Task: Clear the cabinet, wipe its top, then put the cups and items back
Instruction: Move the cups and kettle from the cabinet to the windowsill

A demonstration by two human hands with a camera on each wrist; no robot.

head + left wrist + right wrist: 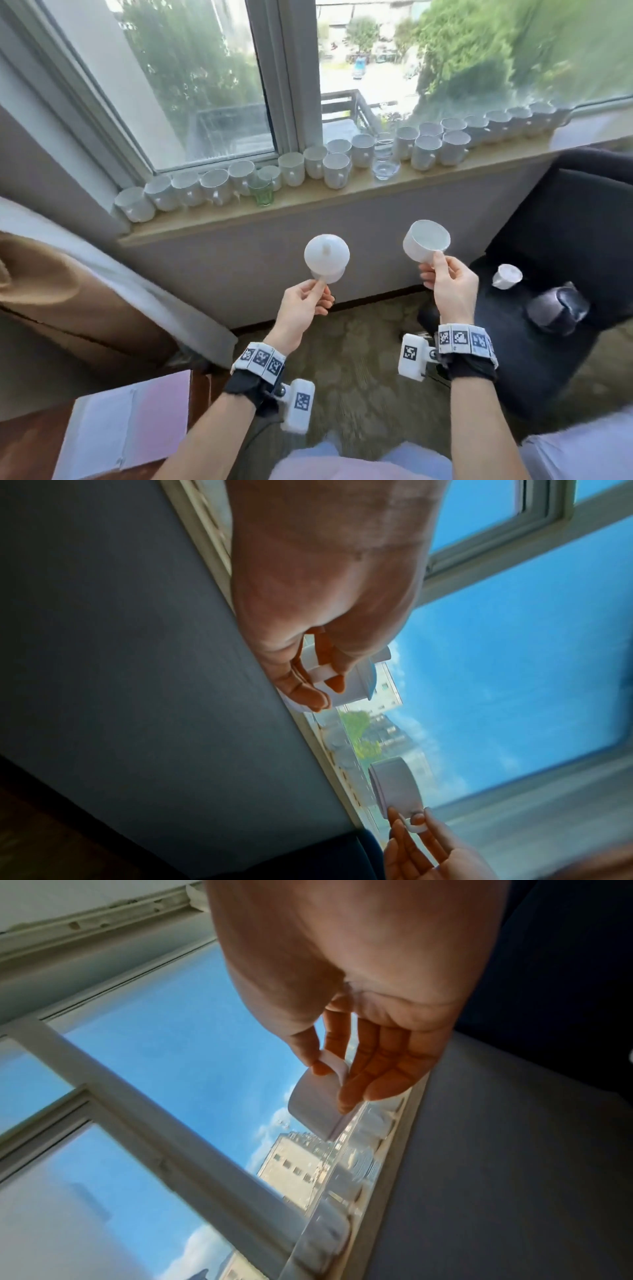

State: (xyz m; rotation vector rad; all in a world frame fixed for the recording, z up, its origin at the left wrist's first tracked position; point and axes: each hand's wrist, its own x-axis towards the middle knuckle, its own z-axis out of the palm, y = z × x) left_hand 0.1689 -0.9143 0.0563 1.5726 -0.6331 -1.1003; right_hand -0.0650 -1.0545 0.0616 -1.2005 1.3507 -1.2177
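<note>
Item 1, left hand (305, 301): lower centre of the head view, pinching the handle of a lidded white cup (327, 262), held in the air below the windowsill (308, 202). The lid, with a small knob, is on.

Item 2, right hand (448, 287): right of centre, thumb and forefinger pinching the handle of an open white cup (426, 241), tilted with its mouth toward the camera and seemingly empty; the other fingers lie loosely extended.

Item 3, row of white cups (342, 161): many, standing along the windowsill from middle left to upper right, some two deep. Among them are a green glass (262, 193) and a clear glass (385, 161).

Item 4, small white cup (507, 275): lying on the dark armchair (565, 222) at right, beside a dark object I cannot identify.

Progress, as a judgement: the cabinet itself cannot be identified with certainty; only a wooden corner with a pink-and-white box (126, 428) shows at lower left. The sill looks like temporary storage, so clearing appears well advanced or the return is beginning; which one cannot be told. No cloth is visible.

View notes: only the head view shows the whole row, armchair and box. The left wrist view shows fingers (304, 688) curled through the handle, plus the other hand's cup at lower right. The right wrist view shows the thumb-and-finger pinch from beneath, and the sill cups only as a blur.
</note>
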